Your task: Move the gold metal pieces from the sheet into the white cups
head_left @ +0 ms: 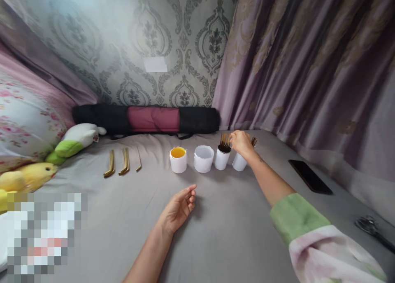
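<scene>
Straws (223, 139) in third cup (222, 159), grip of right hand (242, 145) there unclear; left hand (177, 211) open.

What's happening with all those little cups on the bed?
Four white cups stand in a row on a grey bed sheet. The person's right hand reaches over the far-right cup, at the gold straws standing there; whether it grips one is hard to tell. The left hand rests open on the sheet. Some bent gold straws lie off to the left.

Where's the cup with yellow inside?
Head view: the cup with yellow inside stands leftmost in the row of white cups, just right of the gold bent straws.
</scene>
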Motion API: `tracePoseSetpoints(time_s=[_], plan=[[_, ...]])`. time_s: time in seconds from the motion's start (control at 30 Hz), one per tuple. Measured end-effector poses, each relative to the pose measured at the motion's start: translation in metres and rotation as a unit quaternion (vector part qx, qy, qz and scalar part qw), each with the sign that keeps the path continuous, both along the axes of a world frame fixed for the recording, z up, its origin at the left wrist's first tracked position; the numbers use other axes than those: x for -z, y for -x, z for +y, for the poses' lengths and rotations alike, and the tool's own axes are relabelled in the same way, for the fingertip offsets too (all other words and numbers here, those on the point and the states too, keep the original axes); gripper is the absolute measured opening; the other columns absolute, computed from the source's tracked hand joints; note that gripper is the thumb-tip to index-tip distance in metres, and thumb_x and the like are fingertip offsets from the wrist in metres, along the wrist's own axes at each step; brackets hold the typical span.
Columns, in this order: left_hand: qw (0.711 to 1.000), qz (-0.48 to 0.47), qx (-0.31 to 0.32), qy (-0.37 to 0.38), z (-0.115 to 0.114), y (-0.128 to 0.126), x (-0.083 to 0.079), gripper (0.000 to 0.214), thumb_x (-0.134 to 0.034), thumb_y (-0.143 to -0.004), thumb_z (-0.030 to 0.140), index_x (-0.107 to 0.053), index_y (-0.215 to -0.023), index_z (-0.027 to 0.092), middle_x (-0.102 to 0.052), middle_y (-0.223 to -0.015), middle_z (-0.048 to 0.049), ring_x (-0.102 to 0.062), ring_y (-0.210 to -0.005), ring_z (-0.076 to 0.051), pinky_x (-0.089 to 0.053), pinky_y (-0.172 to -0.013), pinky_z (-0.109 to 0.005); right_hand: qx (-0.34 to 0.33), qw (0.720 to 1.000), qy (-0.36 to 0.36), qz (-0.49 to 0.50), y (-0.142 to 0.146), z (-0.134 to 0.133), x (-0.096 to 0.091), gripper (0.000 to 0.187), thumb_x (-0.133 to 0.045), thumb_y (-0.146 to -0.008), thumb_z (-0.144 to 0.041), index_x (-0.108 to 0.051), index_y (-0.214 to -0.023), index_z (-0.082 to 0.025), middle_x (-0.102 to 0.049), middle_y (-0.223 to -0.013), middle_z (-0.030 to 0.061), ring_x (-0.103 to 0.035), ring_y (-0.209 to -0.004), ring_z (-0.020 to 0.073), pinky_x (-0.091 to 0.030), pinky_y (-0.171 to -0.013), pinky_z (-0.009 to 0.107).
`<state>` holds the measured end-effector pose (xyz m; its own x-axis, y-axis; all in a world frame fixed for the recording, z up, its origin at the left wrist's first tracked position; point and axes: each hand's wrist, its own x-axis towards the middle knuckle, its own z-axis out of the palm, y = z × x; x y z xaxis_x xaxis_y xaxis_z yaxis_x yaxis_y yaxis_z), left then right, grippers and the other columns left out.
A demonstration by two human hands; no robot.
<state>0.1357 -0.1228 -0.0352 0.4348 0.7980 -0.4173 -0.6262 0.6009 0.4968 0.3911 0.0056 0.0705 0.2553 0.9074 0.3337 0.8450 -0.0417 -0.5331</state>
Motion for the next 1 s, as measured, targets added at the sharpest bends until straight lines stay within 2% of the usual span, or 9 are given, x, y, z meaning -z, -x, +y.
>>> tracePoseSetpoints(time_s=[0.17,0.43,1.0], plan=[[1.0,0.0,0.002,0.002,0.0,0.0,-0.001,0.019,-0.055,-0.078,0.013,-0.06,-0.096,0.009,-0.055,-0.075,-0.0029,-0.049,-0.056,-0.004,-0.041,-0.048,-0.015,0.019,0.999,-0.004,-0.026,0.001,0.0,0.002,0.024,-0.041,-0.084,-0.021,-0.064,-0.084,-0.015,-0.067,-0.074,0.0088,-0.063,-0.062,0.0154,-0.045,-0.063,0.024],[1.0,-0.003,0.0,0.004,0.0,0.0,0.001,0.02,-0.056,-0.078,0.013,-0.06,-0.097,0.009,-0.055,-0.076,-0.0031,-0.05,-0.057,-0.005,-0.041,-0.049,-0.016,0.03,0.999,-0.02,-0.029,0.004,0.002,0.007,0.025,-0.04,-0.083,-0.021,-0.064,-0.08,-0.015,-0.067,-0.073,0.0089,-0.062,-0.058,0.0148,-0.045,-0.063,0.024],[1.0,0.0,-0.002,0.005,0.0,0.0,0.001,0.022,-0.053,-0.079,0.013,-0.059,-0.099,0.007,-0.053,-0.076,-0.0026,-0.049,-0.057,-0.005,-0.041,-0.049,-0.016,0.033,0.998,0.016,-0.056,0.007,-0.002,0.014,0.025,-0.04,-0.082,-0.022,-0.064,-0.078,-0.015,-0.067,-0.08,0.0093,-0.062,-0.066,0.0155,-0.042,-0.063,0.023]])
